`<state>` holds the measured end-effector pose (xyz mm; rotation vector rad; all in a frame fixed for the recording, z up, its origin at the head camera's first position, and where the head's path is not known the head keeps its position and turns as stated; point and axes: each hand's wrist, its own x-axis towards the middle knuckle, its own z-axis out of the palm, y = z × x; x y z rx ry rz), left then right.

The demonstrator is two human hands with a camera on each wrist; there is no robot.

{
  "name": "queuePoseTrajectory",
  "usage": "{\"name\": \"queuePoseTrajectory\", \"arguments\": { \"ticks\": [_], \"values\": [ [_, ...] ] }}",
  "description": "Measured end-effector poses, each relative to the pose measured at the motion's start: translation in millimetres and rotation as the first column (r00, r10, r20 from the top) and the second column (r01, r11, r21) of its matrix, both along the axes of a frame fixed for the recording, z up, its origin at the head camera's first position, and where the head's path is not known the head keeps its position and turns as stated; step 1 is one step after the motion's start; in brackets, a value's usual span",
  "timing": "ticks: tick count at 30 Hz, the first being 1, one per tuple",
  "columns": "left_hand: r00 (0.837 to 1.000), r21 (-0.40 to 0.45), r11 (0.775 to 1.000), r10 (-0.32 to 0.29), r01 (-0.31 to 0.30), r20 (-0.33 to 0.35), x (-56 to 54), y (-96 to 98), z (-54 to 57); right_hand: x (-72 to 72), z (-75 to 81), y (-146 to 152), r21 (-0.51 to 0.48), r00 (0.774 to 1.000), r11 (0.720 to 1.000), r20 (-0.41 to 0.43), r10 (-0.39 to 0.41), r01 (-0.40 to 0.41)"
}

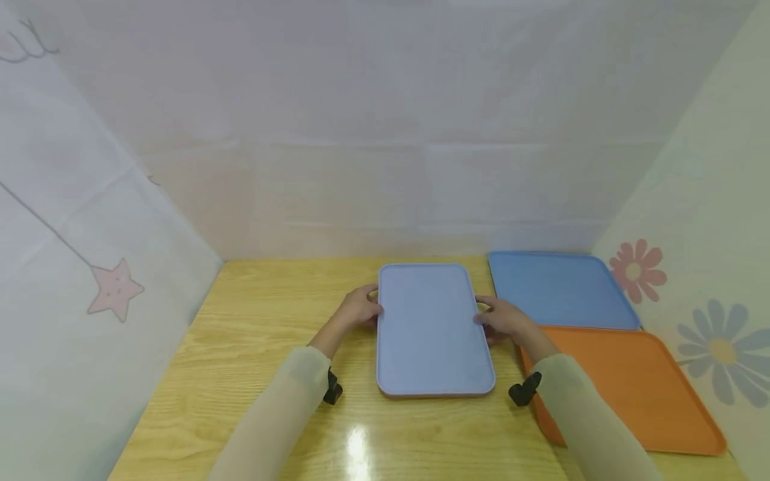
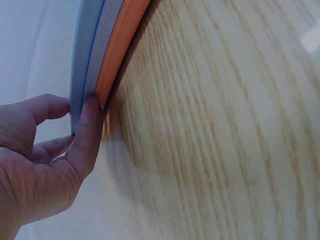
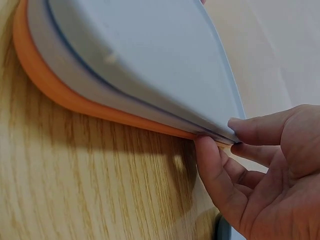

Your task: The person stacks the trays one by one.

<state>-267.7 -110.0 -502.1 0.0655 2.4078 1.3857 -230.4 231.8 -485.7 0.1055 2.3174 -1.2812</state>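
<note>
A stack of rectangular trays [image 1: 433,334] stands at the middle of the table, pale blue-lavender on top. From the side, the left wrist view shows a light blue tray [image 2: 85,50], a lavender tray [image 2: 104,42] and an orange tray [image 2: 120,47] nested together, orange lowest. My left hand [image 1: 359,307] pinches the stack's left edge, thumb at the top rim and fingers along the side. At the right edge my right hand [image 1: 504,318] grips likewise, its thumb [image 3: 255,129] on the upper rim. Some fingertips are hidden by the stack.
On the right of the wooden table [image 1: 252,321] lie a blue tray [image 1: 553,287] at the back and a larger orange tray [image 1: 631,387] in front, partly under the right sleeve. Printed cloth walls [image 1: 361,194] enclose the back and sides.
</note>
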Motion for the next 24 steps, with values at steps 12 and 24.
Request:
{"name": "queuePoseTrajectory", "arguments": {
  "ticks": [12,24],
  "values": [
    [1.0,-0.024,1.0,-0.006,0.006,-0.003,2.0,0.5,-2.7,2.7,-4.0,1,0.008,1.0,1.0,-0.002,-0.01,0.01],
    [0.977,-0.261,0.965,-0.026,-0.032,-0.213,4.4,13.3,21.6,11.6,10.4,25,-0.033,0.999,0.999,-0.042,0.009,-0.01]
  ]
}}
